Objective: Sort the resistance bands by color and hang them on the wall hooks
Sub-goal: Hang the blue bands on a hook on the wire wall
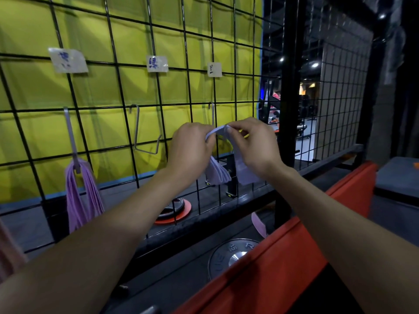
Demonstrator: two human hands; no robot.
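Both grips pinch the pale band [221, 132] right below the right-hand hook [212, 114]; my right hand [251, 143] is nearer, left hand [190, 146] steadying.

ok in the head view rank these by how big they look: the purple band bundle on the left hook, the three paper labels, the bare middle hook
1. Purple band bundle: largest.
2. Middle hook.
3. Left label.
4. Middle label.
5. Right label: smallest.

The labels may well match in true size; the left one sits nearer the camera.
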